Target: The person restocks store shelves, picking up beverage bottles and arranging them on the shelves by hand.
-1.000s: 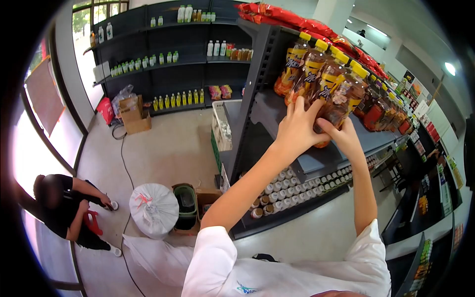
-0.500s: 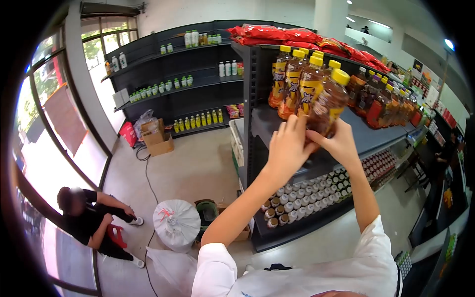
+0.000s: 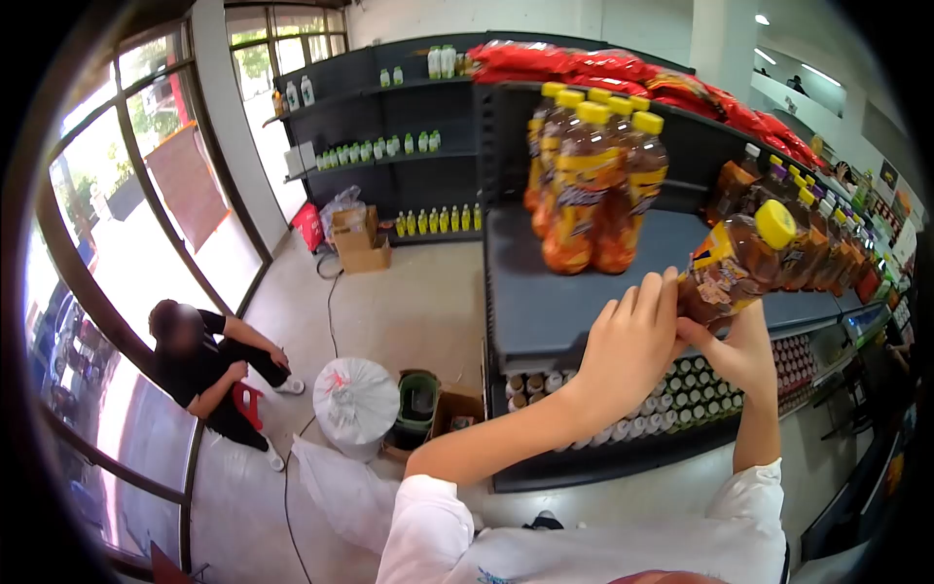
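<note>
In front of the upper shelf I hold a tilted drink bottle (image 3: 722, 274) with a yellow cap and an amber-brown drink inside; its cap points to the upper right. My left hand (image 3: 628, 341) has its closed fingers against the bottle's lower left side. Beneath it, my right hand (image 3: 737, 352) grips the bottle, its thumb pointing toward my left hand and its other fingers mostly hidden. A tight group of matching yellow-capped bottles (image 3: 584, 195) stands upright on the grey shelf (image 3: 535, 307), left of my hands and apart from them.
More bottles (image 3: 808, 234) line the shelf's right part. Red packets (image 3: 603, 73) lie on top. Lower down stand rows of small capped bottles (image 3: 696, 389). A person (image 3: 209, 365) sits by the windows at left. A white sack (image 3: 356, 401) and a cable (image 3: 334, 311) are on the floor.
Both hands have moved the held bottle away from the group, to the right and downward, and it leans further over. My view has turned left, bringing more of the windows in.
</note>
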The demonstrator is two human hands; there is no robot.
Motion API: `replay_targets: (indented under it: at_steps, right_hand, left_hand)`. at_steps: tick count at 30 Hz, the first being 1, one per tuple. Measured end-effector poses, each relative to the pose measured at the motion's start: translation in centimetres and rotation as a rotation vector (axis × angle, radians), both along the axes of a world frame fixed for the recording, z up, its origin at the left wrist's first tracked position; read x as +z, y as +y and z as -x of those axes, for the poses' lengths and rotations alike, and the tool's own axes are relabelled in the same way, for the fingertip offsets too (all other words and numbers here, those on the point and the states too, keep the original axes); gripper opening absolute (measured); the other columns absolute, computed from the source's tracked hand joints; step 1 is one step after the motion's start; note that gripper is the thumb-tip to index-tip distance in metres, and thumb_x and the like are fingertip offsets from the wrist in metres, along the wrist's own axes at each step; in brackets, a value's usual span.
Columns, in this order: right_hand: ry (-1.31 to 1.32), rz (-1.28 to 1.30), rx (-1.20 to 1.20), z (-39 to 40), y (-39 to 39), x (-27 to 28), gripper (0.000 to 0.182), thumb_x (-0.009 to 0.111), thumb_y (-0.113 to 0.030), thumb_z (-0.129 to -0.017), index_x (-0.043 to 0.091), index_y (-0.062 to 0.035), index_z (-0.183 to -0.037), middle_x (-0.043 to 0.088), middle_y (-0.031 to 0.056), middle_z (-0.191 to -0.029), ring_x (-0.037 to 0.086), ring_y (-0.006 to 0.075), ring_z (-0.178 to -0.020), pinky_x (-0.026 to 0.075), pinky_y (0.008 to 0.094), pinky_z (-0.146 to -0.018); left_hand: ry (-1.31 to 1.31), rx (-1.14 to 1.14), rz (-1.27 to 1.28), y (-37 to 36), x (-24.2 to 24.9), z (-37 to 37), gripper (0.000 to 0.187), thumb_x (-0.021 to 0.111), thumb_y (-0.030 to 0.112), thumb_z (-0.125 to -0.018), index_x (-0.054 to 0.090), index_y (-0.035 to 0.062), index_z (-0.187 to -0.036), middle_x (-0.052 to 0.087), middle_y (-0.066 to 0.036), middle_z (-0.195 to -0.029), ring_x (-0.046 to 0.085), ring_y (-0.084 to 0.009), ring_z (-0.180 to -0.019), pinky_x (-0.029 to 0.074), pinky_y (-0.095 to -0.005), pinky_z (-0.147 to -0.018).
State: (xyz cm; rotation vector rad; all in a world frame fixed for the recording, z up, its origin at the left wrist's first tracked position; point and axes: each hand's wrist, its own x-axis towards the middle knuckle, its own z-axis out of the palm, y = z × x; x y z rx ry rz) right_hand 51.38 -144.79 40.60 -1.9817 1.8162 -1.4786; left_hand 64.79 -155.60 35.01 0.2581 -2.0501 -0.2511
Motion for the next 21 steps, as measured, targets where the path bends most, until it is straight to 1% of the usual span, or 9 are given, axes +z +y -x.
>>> replay_targets:
  at_steps: [4,7,9,10,13,17,18,20,21]
  right_hand:
    - [0.018,0.019,-0.033,6.8,-0.4,-0.3,0.053,0.082,-0.014,-0.084,0.058,0.0002,-0.129,0.073,0.0143,-0.112,0.071,0.0239,-0.104,0.054,0.0374,-0.092]
    - [0.06,0.064,-0.084,10.3,-1.7,-0.1,0.067,0.082,-0.02,-0.084,0.047,-0.0012,-0.139,0.072,0.0206,-0.109,0.074,0.0348,-0.1,0.056,0.039,-0.088]
    - [0.138,0.21,0.014,11.8,-3.2,0.5,0.069,0.08,-0.023,-0.085,0.045,-0.002,-0.141,0.073,0.0223,-0.104,0.074,0.0404,-0.093,0.058,0.0408,-0.082]
    - [0.142,0.227,0.035,12.5,-4.4,0.8,0.069,0.081,-0.026,-0.084,0.047,0.0002,-0.137,0.073,0.0235,-0.101,0.074,0.0409,-0.091,0.058,0.0415,-0.08]
    - [0.125,0.166,0.02,14.8,-8.9,1.5,0.071,0.083,-0.04,-0.078,0.053,0.0068,-0.121,0.073,0.0272,-0.096,0.074,0.0417,-0.087,0.059,0.0427,-0.077]
    - [0.15,0.25,0.032,16.5,-15.7,1.9,0.078,0.084,-0.054,-0.072,0.058,0.009,-0.11,0.072,0.03,-0.092,0.073,0.0445,-0.089,0.06,0.0436,-0.077]
    - [0.142,0.239,0.012,16.2,-16.9,1.8,0.078,0.084,-0.055,-0.07,0.06,0.0091,-0.108,0.072,0.0311,-0.093,0.072,0.0449,-0.09,0.06,0.0441,-0.077]
    - [0.118,0.221,0.017,16.1,-18.7,1.4,0.074,0.084,-0.055,-0.069,0.068,0.0102,-0.1,0.071,0.0328,-0.094,0.072,0.0457,-0.091,0.06,0.0457,-0.078]
    - [0.139,0.166,0.034,15.8,-18.7,1.3,0.059,0.083,-0.039,-0.072,0.067,0.0098,-0.1,0.071,0.0321,-0.092,0.072,0.0451,-0.088,0.06,0.0446,-0.075]
  left_hand:
    - [-0.026,0.03,0.009,0.4,1.2,5.6,0.076,0.077,0.019,-0.085,0.039,-0.0034,-0.147,0.055,-0.017,-0.107,0.066,-0.037,-0.093,0.056,-0.0457,-0.075]
    - [-0.127,0.083,-0.042,0.2,2.7,8.5,0.09,0.077,0.018,-0.084,0.028,-0.0057,-0.155,0.059,-0.02,-0.109,0.067,-0.0396,-0.096,0.057,-0.0458,-0.077]
    - [-0.12,0.124,-0.018,-0.7,3.5,9.7,0.098,0.078,0.018,-0.081,0.022,-0.0061,-0.157,0.061,-0.023,-0.111,0.066,-0.0417,-0.099,0.057,-0.0461,-0.081]
    - [-0.055,0.167,0.142,-1.7,3.7,10.4,0.109,0.08,0.015,-0.076,0.013,-0.0089,-0.159,0.058,-0.025,-0.118,0.063,-0.0405,-0.101,0.057,-0.0464,-0.077]
    - [-0.115,0.53,0.332,-3.2,5.9,11.8,0.128,0.087,0.025,-0.068,0.006,-0.0126,-0.159,0.042,-0.023,-0.144,0.048,-0.0382,-0.122,0.047,-0.0462,-0.102]
    - [-0.103,0.711,0.472,-5.6,7.7,12.7,0.126,0.084,0.021,-0.069,0.005,-0.0025,-0.163,0.038,-0.02,-0.153,0.044,-0.0347,-0.128,0.038,-0.0472,-0.101]
    - [-0.129,0.752,0.509,-5.6,7.8,12.7,0.12,0.08,0.018,-0.072,0.007,0.0056,-0.166,0.036,-0.018,-0.155,0.042,-0.0331,-0.131,0.034,-0.0466,-0.1]
    - [-0.123,0.786,0.472,-6.9,6.4,13.7,0.114,0.077,0.01,-0.073,0.01,0.0106,-0.166,0.034,-0.02,-0.156,0.039,-0.0354,-0.136,0.03,-0.0513,-0.105]
    - [-0.119,0.769,0.45,-7.1,6.0,14.0,0.114,0.075,0.003,-0.072,0.011,0.0115,-0.166,0.034,-0.022,-0.155,0.036,-0.0377,-0.139,0.027,-0.0549,-0.108]
